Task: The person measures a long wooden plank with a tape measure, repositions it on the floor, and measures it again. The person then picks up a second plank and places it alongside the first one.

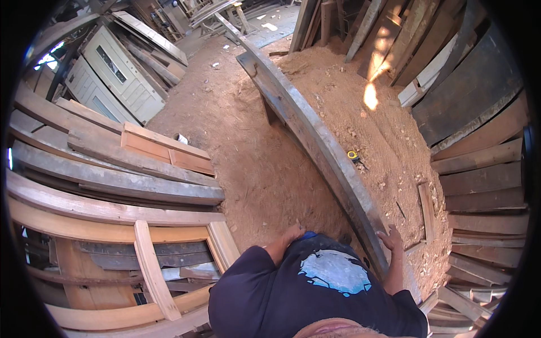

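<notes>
A long, thick wooden plank (315,127) stands on edge and runs from beside my body toward the far end of the yard. My right hand (390,241) is at its near end, fingers apart and against or very close to the plank's right edge. In front of my waist, close to my dark shirt, is my left hand (293,231); its fingers are small and partly hidden, so their hold cannot be made out. On the sawdust right of the plank lies a yellow and black tape measure (353,155).
Sawdust and shavings (338,90) are heaped on the right. Stacked boards (482,186) line the right side. Pale panelled doors (110,62) lean at the far left. Timber beams (124,172) and a wooden frame (151,270) lie to my left. A loose wood strip (426,213) rests nearby.
</notes>
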Motion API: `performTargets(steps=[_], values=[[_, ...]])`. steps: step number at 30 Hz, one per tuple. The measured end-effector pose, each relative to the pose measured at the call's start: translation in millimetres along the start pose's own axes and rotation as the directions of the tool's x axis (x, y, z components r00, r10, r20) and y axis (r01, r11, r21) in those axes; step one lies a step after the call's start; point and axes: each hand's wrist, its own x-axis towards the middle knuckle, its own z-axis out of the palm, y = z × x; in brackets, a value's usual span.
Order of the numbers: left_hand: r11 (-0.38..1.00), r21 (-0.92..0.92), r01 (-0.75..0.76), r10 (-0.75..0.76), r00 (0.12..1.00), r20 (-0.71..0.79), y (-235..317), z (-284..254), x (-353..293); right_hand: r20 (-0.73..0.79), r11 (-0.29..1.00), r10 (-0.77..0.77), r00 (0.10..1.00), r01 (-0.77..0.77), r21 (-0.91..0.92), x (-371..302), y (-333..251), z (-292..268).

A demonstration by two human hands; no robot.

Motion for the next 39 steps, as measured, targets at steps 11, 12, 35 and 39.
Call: performTargets(steps=[11,12,35,39], values=[[0.974,-0.226,-0.009,-0.038,0.979,-0.202,-21,20,-17,0.109,0.943,-0.313,0.943,0.323,-0.087,106,-97,6],[0.962,-0.274,0.014,-0.076,0.973,-0.218,-23,12,-18,0.116,0.944,-0.306,0.945,0.317,-0.093,110,-108,5],[0.895,-0.446,-0.015,-0.239,0.828,-0.507,-145,-233,137,-0.039,0.922,-0.367,0.930,0.357,-0.152,235,-415,53],[0.822,-0.559,0.106,-0.293,0.921,-0.256,-129,-258,131,-0.101,0.932,-0.306,0.947,0.277,-0.233,255,-454,49]])
